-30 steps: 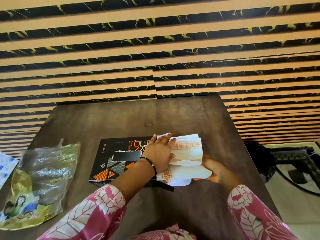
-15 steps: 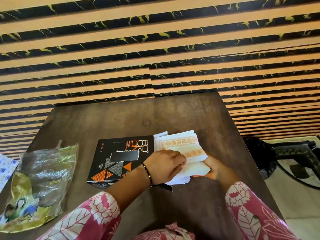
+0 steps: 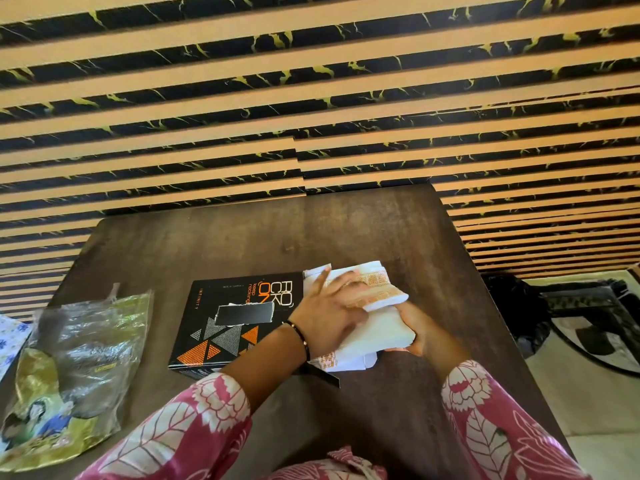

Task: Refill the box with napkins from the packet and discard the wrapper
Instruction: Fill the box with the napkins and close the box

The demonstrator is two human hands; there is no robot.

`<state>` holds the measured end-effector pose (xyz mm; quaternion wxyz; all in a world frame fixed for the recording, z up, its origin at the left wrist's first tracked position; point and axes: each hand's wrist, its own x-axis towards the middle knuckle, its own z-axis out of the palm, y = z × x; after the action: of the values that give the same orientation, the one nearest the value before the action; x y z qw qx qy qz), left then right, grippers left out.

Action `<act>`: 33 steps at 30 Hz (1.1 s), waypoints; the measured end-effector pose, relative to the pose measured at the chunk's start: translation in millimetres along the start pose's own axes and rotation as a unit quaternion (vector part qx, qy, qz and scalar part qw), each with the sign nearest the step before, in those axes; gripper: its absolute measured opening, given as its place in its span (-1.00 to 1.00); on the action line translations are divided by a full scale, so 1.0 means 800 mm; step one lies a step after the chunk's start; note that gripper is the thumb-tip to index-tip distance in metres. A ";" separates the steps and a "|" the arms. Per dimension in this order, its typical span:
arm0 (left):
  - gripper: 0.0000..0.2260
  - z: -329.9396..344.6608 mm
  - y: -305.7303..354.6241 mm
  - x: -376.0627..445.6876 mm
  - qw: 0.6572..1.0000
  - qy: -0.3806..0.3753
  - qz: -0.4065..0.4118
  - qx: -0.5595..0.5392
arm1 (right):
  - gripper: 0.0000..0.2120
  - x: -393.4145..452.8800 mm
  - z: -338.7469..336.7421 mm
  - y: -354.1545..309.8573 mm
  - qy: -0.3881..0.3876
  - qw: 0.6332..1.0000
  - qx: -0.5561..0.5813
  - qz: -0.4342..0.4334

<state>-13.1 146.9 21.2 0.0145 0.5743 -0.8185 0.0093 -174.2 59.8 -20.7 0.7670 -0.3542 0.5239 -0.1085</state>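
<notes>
Both hands hold my napkins [image 3: 374, 323]: left hand [image 3: 329, 315] spread flat on top, right hand [image 3: 417, 329] gripping underneath; box [image 3: 228, 323] just left of them.

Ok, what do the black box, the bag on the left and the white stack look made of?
Black box: likely printed cardboard, matte, sharp edges, torn slot on top. Bag: thin clear plastic, glossy and crinkled. White stack: soft paper napkins with an orange printed border, pressed under the left hand.
</notes>
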 end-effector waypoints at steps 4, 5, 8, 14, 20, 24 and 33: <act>-0.64 -0.016 -0.013 0.004 0.988 -0.047 -0.136 0.058 | -0.70 0.003 -0.011 0.007 -0.042 0.999 -0.005 0.015; -0.56 -0.021 -0.015 0.005 0.979 -0.067 -0.166 0.096 | -0.74 0.004 -0.013 0.008 -0.053 0.999 -0.007 0.010; -0.41 -0.020 -0.018 0.007 0.968 -0.075 -0.201 0.130 | -0.82 0.001 -0.014 0.010 -0.068 0.998 -0.008 0.002; -0.50 -0.006 -0.004 -0.007 0.977 -0.088 -0.142 0.130 | -0.64 -0.003 -0.008 0.010 -0.056 0.996 -0.006 -0.066; -0.40 0.000 -0.026 -0.043 0.961 0.043 -0.266 -0.068 | -0.57 -0.008 -0.001 0.022 -0.049 0.990 0.004 -0.128; -0.31 0.013 -0.034 -0.076 0.905 0.058 -0.410 -0.099 | -0.62 -0.020 0.012 0.034 -0.051 0.987 0.039 -0.145; -0.31 0.020 -0.028 -0.075 0.895 0.047 -0.428 -0.114 | -0.60 -0.030 0.054 0.050 -0.033 0.987 0.052 -0.150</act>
<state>28.5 195.2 2.8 0.1205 0.8626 -0.4872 -0.0642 -154.9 120.5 -20.8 0.7762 -0.3919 0.4330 -0.2377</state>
